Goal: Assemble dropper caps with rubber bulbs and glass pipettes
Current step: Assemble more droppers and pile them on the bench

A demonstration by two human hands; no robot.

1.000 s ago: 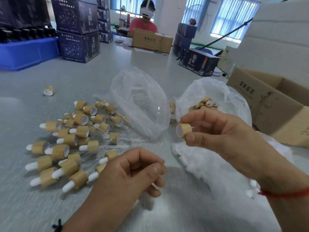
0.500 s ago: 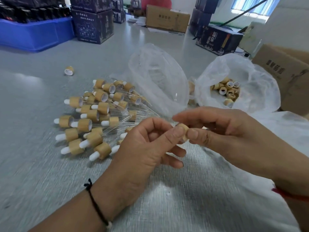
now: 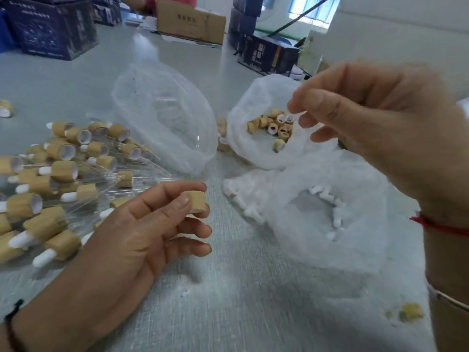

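The left hand [image 3: 142, 224] pinches a short bamboo-coloured cylindrical dropper cap [image 3: 197, 201] between thumb and fingers just above the grey tabletop [image 3: 241, 301], while the right hand [image 3: 375, 128], fingers loosely curled and holding nothing, hangs above a clear plastic bag of white rubber bulbs [image 3: 327, 209].

We sit at a long grey table [image 3: 228, 288] with a fine woven texture. Beyond its far end a window [image 3: 312, 13] with blue blinds lets in daylight. To that window's right rises a plain white wall [image 3: 396, 24].
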